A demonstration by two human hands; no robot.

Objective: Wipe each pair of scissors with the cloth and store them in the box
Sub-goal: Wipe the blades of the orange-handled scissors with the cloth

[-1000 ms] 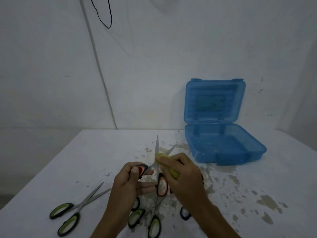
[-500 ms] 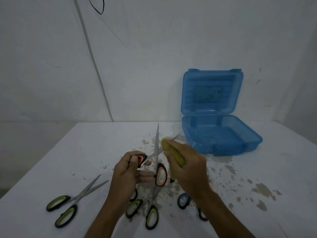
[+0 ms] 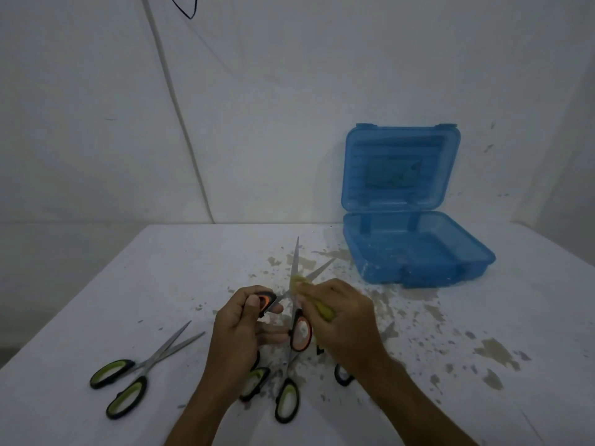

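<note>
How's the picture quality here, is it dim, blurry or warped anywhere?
Head view: dim, flat, bluish light with soft shadows and no glare; the right hand and yellow-green cloth are slightly motion-blurred; the translucent blue plastic box looks sharp; wide-angle bending curves the wall seam.

A white table (image 3: 128, 284) fills the near scene, its right half flecked with brownish stains (image 3: 492, 350). Behind it rise dull white walls (image 3: 289, 107); a thin pale line (image 3: 180, 123) slants down the left, and a black cable loop (image 3: 185, 8) hangs at top. The light is dim.
</note>
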